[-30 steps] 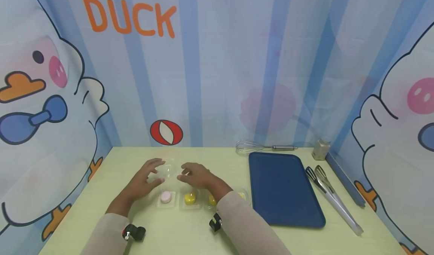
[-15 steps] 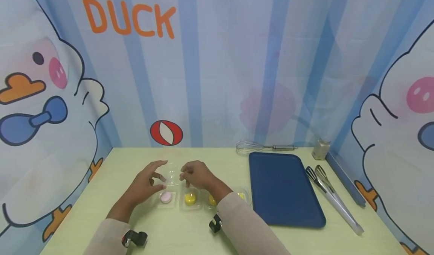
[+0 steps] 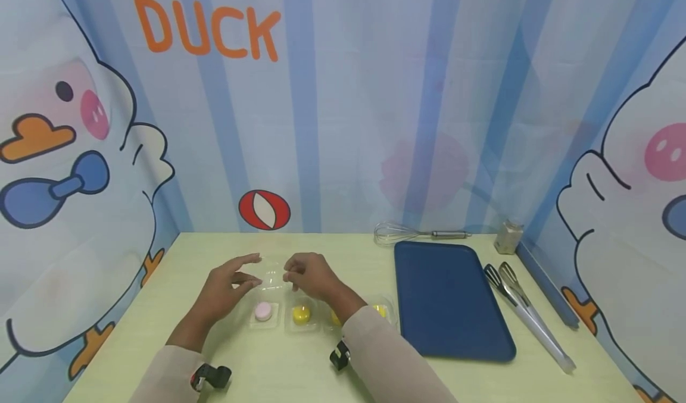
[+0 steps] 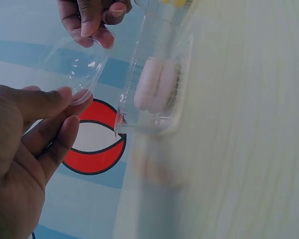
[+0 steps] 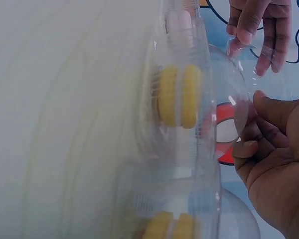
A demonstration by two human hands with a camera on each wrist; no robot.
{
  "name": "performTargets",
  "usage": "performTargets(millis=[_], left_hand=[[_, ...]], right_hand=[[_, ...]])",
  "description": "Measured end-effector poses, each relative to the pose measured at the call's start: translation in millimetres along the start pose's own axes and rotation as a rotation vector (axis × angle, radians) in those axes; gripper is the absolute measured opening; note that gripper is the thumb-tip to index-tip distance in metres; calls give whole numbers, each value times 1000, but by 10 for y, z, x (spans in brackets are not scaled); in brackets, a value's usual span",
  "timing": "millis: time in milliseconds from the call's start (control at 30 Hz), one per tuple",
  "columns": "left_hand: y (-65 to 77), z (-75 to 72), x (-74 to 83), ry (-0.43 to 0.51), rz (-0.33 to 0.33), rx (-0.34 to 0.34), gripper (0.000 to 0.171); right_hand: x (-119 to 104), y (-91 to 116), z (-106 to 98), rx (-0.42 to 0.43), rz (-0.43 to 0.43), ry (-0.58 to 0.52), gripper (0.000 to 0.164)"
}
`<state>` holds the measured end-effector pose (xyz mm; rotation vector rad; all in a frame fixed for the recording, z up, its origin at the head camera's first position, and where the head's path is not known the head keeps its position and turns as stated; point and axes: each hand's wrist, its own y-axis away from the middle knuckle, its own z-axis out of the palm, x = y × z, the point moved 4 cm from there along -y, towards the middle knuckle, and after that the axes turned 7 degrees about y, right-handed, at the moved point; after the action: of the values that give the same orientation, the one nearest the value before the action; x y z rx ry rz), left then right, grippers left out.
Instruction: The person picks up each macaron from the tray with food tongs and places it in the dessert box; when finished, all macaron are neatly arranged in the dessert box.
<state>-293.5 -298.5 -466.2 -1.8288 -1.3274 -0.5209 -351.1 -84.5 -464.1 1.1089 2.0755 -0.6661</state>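
A clear domed plastic lid [image 3: 271,276] is held between both hands behind the row of boxes. My left hand [image 3: 221,290] pinches its left edge between thumb and fingers. My right hand [image 3: 313,277] pinches the opposite edge. Just below the lid, a pink macaron [image 3: 262,311] sits in a clear box base [image 3: 272,324], standing on edge in the left wrist view. Whether lid and base are joined I cannot tell. Beside it, a yellow macaron [image 3: 301,314] lies in a clear box [image 5: 152,124], near my right wrist.
More clear boxes with yellow macarons [image 5: 170,226] continue to the right, partly hidden by the right forearm. A blue tray [image 3: 452,302] lies right of them. Tongs [image 3: 530,316] lie beyond the tray, a whisk [image 3: 418,234] behind it, and a small shaker-like container [image 3: 508,237] at the back right.
The right fingers have closed onto the lid's edge, and the left thumb and fingers have come together on the other edge. The lid has shifted slightly towards the boxes.
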Motion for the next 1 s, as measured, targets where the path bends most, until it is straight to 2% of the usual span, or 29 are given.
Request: performTargets(millis=[100, 300, 567, 833, 1000], left_hand=[[-14, -8, 8, 22, -23, 21, 49], [-9, -18, -26, 143, -62, -5, 27], [72, -30, -50, 253, 34, -13, 10], [111, -63, -42, 263, 74, -7, 6], [144, -80, -54, 241, 80, 3, 10]], right_hand=[[-13, 10, -16, 6, -15, -19, 16], [-30, 46, -33, 2, -54, -3, 14], [-10, 114, -21, -51, -42, 23, 33], [-76, 122, -28, -49, -5, 105, 41], [-112, 154, -14, -124, 0, 165, 50]])
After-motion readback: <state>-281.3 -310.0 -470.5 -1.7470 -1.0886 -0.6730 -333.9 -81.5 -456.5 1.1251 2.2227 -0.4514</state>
